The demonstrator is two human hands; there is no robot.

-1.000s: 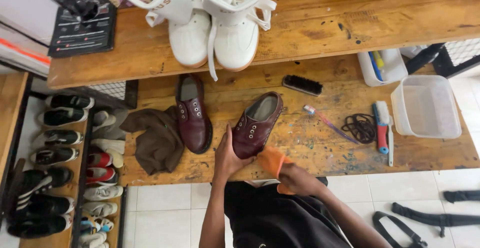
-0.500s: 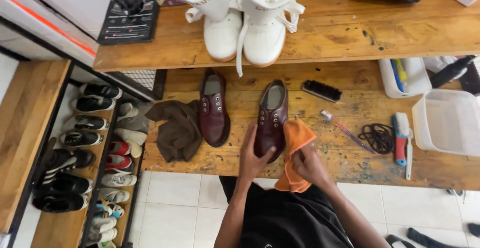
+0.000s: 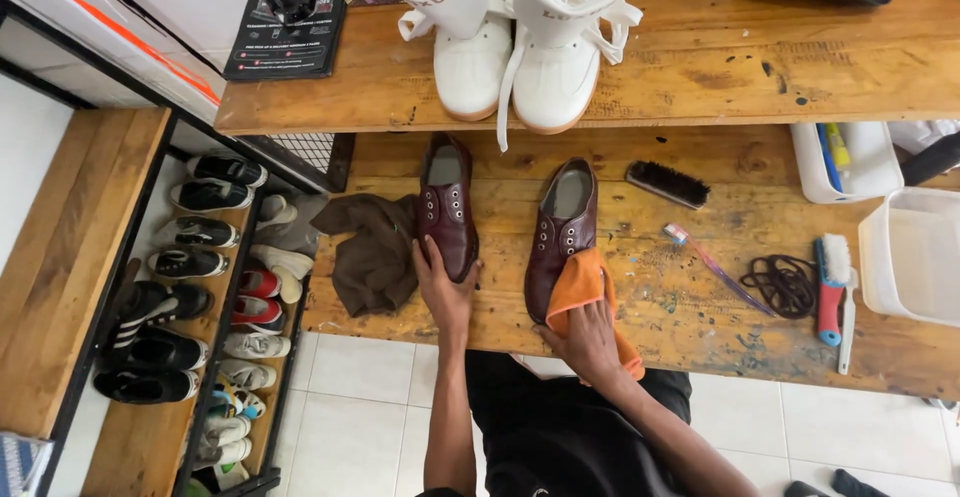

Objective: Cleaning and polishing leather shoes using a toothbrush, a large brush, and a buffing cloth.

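— Where are the two burgundy shoes?

— On the wooden workbench (image 3: 700,317). The left shoe (image 3: 447,207) lies just beyond the left hand (image 3: 443,287), whose fingers (image 3: 428,257) are spread flat against its toe end, touching it rather than gripping. The right shoe (image 3: 560,237) sits just ahead of the right hand (image 3: 590,342).

— And that right hand?

— Its fingers are together, pressed down on an orange cloth (image 3: 585,292) that drapes over the toe of the right shoe; whether they pinch the cloth I cannot tell.

— What lies around them?

— Left of the left fingers, touching the left shoe's side, a crumpled brown cloth (image 3: 370,252). Beyond and right of the right fingers, a black brush (image 3: 668,184), a toothbrush (image 3: 715,267), coiled dark laces (image 3: 785,285). Further up, on the raised shelf (image 3: 760,82), white high-top boots (image 3: 515,42).
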